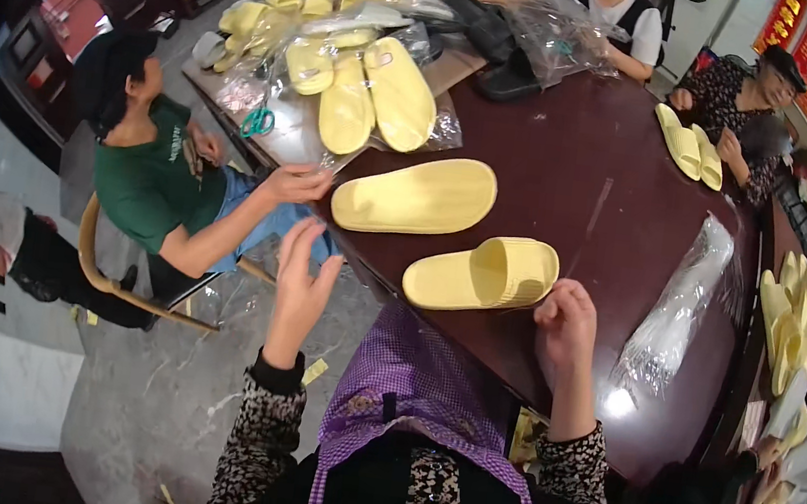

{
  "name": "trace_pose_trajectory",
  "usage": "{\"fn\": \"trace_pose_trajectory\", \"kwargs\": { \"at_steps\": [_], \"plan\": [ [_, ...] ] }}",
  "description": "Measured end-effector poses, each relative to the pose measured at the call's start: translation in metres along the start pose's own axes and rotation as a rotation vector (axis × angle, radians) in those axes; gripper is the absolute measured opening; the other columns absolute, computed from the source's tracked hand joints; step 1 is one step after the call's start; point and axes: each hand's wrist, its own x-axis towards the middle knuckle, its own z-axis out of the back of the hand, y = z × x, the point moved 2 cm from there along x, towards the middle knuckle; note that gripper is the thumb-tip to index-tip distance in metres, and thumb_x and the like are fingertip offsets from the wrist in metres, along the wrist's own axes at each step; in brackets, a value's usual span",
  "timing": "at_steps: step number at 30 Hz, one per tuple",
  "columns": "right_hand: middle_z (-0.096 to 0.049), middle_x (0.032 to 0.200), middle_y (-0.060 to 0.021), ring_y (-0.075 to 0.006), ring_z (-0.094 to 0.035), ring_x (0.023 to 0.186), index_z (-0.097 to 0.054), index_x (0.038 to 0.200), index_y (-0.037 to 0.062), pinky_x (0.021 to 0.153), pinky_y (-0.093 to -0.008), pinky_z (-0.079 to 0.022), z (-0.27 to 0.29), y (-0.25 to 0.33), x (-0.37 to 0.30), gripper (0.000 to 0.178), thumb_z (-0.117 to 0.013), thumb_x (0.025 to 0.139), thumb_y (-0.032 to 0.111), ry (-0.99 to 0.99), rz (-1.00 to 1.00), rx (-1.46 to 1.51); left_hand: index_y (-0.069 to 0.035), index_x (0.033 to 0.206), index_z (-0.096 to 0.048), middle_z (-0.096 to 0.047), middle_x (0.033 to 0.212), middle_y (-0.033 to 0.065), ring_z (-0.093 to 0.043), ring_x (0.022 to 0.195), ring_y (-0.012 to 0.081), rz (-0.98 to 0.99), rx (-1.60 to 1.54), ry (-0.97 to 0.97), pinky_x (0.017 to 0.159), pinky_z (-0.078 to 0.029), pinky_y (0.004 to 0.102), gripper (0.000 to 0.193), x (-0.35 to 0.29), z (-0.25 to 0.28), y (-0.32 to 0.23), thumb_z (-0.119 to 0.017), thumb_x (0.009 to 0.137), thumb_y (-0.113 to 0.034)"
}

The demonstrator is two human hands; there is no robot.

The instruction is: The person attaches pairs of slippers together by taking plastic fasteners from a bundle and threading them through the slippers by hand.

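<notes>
Slippers (451,278) beside bagged footwear (399,95), scissors (257,123) beyond, left grip (305,270) spread, right grip (569,318) unclear.

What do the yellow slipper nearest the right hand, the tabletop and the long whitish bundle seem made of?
Yellow slipper: probably moulded foam or soft plastic, matte; no stitching shows. Tabletop: lacquered wood or laminate, glossy, with bright glare. Whitish bundle: likely thin plastic strands, shiny, given streaky highlights; exact material unclear.
</notes>
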Motion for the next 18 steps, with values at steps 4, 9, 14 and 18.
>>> {"fn": "trace_pose_trajectory", "kwargs": {
  "at_steps": [4,9,14,18],
  "plan": [
    [-0.05,0.061,-0.0029,-0.0112,-0.046,0.053,-0.055,0.09,0.0028,0.051,-0.0238,-0.04,0.004,-0.004,-0.008,0.007,-0.051,0.089,0.008,-0.004,-0.054,-0.123,0.0,0.12,-0.05,-0.048,0.124,0.0179,-0.048,0.112,0.0366,-0.258,0.193,0.055,0.095,-0.038,0.0391,0.049,0.051,-0.04,0.014,-0.066,0.074,-0.008],
    [-0.05,0.061,-0.0024,-0.0106,-0.047,0.053,-0.055,0.089,0.003,0.051,-0.0225,-0.04,0.02,-0.002,-0.028,0.007,-0.05,0.089,0.008,0.023,-0.031,-0.163,-0.001,0.123,-0.048,-0.053,0.117,0.0195,-0.05,0.11,0.0341,-0.306,0.303,0.289,0.092,-0.04,0.0372,0.059,0.114,-0.077,0.045,-0.07,0.072,-0.021],
    [-0.05,0.061,-0.0018,-0.0098,-0.047,0.053,-0.055,0.089,0.0034,0.049,-0.0215,-0.039,0.029,0.008,-0.031,0.008,-0.05,0.089,0.008,0.035,0.012,-0.156,0.001,0.123,-0.047,-0.059,0.105,0.0197,-0.058,0.093,0.0315,0.053,-0.006,0.865,0.08,-0.046,0.0348,0.072,0.14,-0.11,0.063,-0.069,0.068,-0.038],
    [-0.051,0.062,-0.0015,-0.0086,-0.048,0.053,-0.055,0.09,0.0034,0.049,-0.0204,-0.038,0.013,0.016,-0.032,0.008,-0.05,0.089,0.009,0.059,-0.031,-0.247,0.003,0.116,-0.05,-0.06,0.101,0.0205,-0.062,0.082,0.029,0.005,-0.013,0.831,0.069,-0.048,0.0329,0.064,0.133,-0.105,0.055,-0.069,0.068,-0.034]
  ]
}}
